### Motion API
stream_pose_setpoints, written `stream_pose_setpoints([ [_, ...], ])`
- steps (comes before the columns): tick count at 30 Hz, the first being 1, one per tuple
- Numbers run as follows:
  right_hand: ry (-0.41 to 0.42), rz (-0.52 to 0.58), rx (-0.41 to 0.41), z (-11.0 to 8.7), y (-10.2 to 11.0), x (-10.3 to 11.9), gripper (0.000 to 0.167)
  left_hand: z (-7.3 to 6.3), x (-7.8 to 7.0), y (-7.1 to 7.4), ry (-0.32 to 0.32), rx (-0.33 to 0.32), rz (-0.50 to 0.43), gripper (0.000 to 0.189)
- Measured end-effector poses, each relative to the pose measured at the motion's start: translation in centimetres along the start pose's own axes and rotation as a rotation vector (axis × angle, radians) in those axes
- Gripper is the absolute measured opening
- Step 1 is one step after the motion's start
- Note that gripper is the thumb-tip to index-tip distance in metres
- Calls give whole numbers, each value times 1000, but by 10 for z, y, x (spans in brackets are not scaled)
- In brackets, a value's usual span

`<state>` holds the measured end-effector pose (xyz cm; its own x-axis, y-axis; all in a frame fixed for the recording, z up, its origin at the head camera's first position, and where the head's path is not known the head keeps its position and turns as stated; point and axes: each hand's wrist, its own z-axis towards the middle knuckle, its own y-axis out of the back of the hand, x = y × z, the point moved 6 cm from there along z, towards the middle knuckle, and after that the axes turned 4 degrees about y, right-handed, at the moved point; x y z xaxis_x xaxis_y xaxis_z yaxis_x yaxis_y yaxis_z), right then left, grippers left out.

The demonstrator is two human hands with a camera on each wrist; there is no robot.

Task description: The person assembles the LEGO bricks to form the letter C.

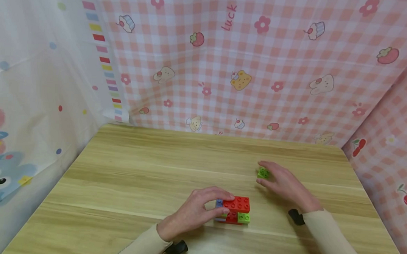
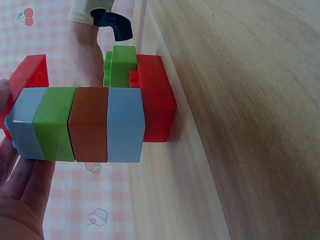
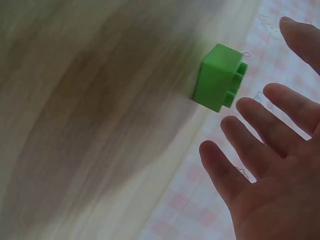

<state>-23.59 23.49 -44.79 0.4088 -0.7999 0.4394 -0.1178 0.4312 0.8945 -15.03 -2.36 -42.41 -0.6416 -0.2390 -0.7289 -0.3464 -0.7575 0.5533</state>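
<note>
My left hand pinches the top of a toy building-brick structure, thumb on one side and fingers on the other. A red eight-stud brick lies across its top. In the left wrist view a column of blue, green, brown and blue bricks joins that top brick to a red base brick. On the other end of the base sits a light green brick. My right hand hovers with spread fingers around a loose green brick; the right wrist view shows a gap between them.
The wooden table carries the bricks. A pink checked curtain hangs behind its back edge, a white curtain on the left and another checked one on the right. Each wrist wears a black device.
</note>
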Motion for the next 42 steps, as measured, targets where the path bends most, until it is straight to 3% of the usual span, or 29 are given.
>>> stream_pose_setpoints([
  [12,-27,22,19,8,-7,-8,58,0,2,-1,-10,1,-4,27],
  [19,-27,-3,2,9,-8,-9,48,0,1,0,9,-3,-33,29],
  [28,-12,-51,-51,2,-2,4,45,0,2,-1,-14,-19,-21,29],
  [42,55,-20,-118,-18,4,29,46,0,3,-1,0,-12,-13,28],
])
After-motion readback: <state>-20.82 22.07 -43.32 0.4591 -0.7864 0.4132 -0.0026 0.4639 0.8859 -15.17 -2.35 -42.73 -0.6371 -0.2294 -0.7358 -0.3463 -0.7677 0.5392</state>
